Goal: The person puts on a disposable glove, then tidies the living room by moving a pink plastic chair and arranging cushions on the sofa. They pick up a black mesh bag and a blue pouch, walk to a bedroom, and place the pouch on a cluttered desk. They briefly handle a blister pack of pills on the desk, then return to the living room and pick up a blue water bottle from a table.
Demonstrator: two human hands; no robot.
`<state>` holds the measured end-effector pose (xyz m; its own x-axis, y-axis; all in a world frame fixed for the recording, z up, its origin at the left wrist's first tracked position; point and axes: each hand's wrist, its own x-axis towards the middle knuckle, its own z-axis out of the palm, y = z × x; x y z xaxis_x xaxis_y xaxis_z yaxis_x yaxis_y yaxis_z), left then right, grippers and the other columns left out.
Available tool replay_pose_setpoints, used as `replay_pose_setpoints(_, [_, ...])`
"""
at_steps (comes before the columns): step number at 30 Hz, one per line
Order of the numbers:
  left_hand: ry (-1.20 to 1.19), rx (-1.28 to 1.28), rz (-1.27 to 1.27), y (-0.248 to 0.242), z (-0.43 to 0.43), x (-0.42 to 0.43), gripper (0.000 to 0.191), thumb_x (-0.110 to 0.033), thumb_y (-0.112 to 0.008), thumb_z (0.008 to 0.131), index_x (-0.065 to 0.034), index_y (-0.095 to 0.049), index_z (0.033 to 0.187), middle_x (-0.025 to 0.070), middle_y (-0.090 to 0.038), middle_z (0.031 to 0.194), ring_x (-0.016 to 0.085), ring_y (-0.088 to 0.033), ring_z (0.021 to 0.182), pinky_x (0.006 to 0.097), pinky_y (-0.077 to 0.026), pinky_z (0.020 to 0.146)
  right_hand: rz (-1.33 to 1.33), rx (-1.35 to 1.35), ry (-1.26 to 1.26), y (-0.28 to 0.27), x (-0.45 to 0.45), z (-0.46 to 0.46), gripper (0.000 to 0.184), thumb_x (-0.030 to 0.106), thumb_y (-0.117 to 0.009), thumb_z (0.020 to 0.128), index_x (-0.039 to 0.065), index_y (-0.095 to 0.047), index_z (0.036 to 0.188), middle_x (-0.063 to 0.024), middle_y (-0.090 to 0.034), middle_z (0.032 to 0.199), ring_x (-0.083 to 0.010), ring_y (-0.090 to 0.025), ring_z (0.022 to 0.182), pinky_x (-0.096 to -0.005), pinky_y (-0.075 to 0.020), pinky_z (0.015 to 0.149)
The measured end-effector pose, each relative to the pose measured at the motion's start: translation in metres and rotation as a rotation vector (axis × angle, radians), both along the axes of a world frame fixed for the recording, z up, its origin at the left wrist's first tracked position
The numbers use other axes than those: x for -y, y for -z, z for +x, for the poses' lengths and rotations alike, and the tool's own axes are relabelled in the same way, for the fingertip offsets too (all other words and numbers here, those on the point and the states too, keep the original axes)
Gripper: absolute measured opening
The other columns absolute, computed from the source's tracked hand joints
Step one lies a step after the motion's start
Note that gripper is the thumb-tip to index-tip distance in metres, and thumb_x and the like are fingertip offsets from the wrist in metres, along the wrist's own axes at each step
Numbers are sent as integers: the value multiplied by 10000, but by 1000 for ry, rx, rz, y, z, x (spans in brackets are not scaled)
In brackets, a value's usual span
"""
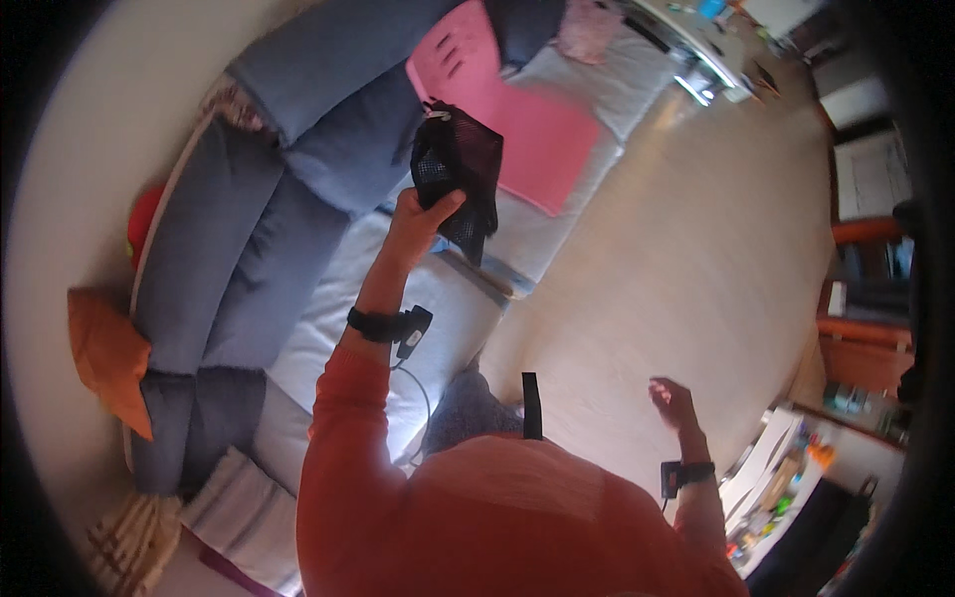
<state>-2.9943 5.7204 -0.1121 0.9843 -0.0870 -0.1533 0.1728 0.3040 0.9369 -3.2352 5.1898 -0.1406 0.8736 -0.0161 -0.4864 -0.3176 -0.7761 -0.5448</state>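
My left hand (418,222) grips a black mesh pouch (466,160) by its near end, thumb on top. The pouch is held out in front of me, above the sofa. Behind it, a pink folding board or mat (548,142) with slots in one panel lies on the seat and leans on the back cushions. My right hand (674,403) hangs at my right side over the floor, holding nothing that I can see, its fingers loosely curled. Black straps with small devices circle both wrists.
A grey sofa (448,302) with blue-grey back cushions (276,269) runs along the left. An orange cushion (112,358) sits at its end, near a striped cloth (242,515). Light floor (671,246) lies to the right. A white shelf (765,477) with several small items stands at lower right.
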Motion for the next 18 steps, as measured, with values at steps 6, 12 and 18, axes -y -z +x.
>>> replay_pose_setpoints(6, [210,346,229,-134,-35,135,195,-133,-677,876,17,-678,1000,1,-674,879,77,-596,791,248,-490,719,21,447,62,-80,2,-15,298,181,-667,881,31,-630,1135,-112,-688,1044,-192,-657,964,-311,-514,849])
replay_pose_setpoints(12, [703,653,317,-239,-123,285,231,-116,-636,884,36,-622,1058,49,-671,901,105,-598,806,271,-499,739,159,830,161,-195,25,-62,672,294,-676,886,40,-371,1429,-168,-408,1455,-263,-383,1351,-365,-317,1093])
replay_pose_setpoints(18, [958,943,311,-290,-199,404,384,-112,-629,865,34,-522,1204,133,-665,951,178,-627,844,318,-505,796,775,984,381,-238,58,-88,459,383,-462,1004,39,-491,1306,-92,-544,1281,-181,-477,1205,-325,-359,1027])
